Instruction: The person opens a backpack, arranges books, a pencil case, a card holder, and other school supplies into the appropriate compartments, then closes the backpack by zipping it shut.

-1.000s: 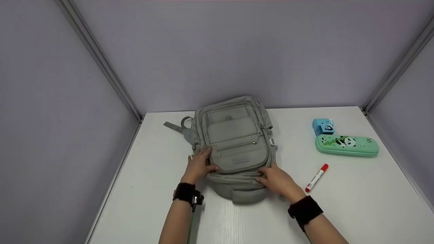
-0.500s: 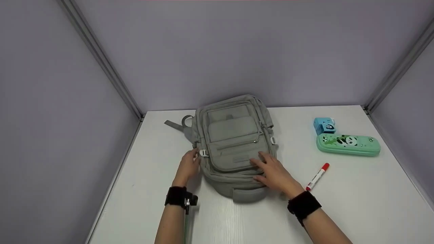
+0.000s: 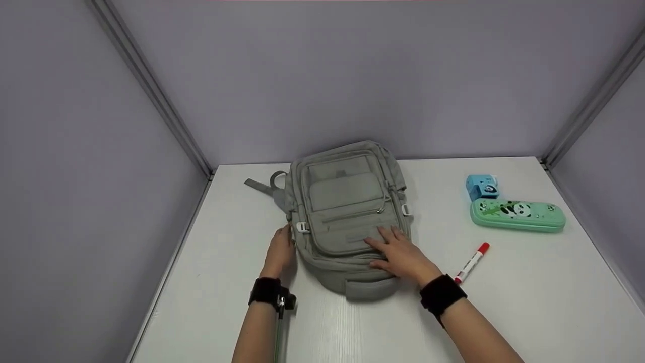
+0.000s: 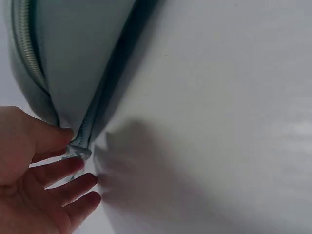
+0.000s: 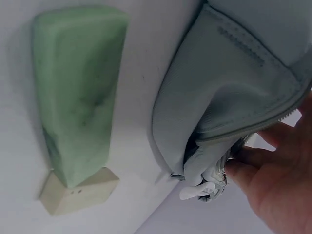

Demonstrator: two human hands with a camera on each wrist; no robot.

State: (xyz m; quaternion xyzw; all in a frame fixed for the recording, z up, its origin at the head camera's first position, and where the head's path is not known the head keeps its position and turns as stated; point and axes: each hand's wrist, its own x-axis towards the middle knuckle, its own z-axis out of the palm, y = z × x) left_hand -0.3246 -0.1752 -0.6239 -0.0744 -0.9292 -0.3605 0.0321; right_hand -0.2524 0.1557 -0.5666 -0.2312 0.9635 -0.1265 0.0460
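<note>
A grey-green backpack [image 3: 347,201] lies on its back on the table, its top handle [image 3: 370,289] toward me. My left hand [image 3: 278,257] is at its left side, below a white side buckle [image 3: 303,227]. In the left wrist view, thumb and index finger pinch a zipper pull [image 4: 80,151] at the end of a seam, other fingers extended. My right hand [image 3: 403,257] rests with spread fingers on the lower right of the bag's front. In the right wrist view, a zipper edge [image 5: 253,127] stands apart from the side panel beside the right fingers [image 5: 243,173].
Right of the bag, a red-capped white marker [image 3: 471,263] lies on the white table [image 3: 216,287]. A green panda pencil case [image 3: 518,216] and a small blue box-shaped item [image 3: 482,187] sit farther back. A loose strap [image 3: 258,186] sticks out leftward. Grey panels enclose the table.
My left hand has left the bag's front edge for its left side, uncovering the white buckle. The right hand has let go of the zipper edge and spread over the front.
</note>
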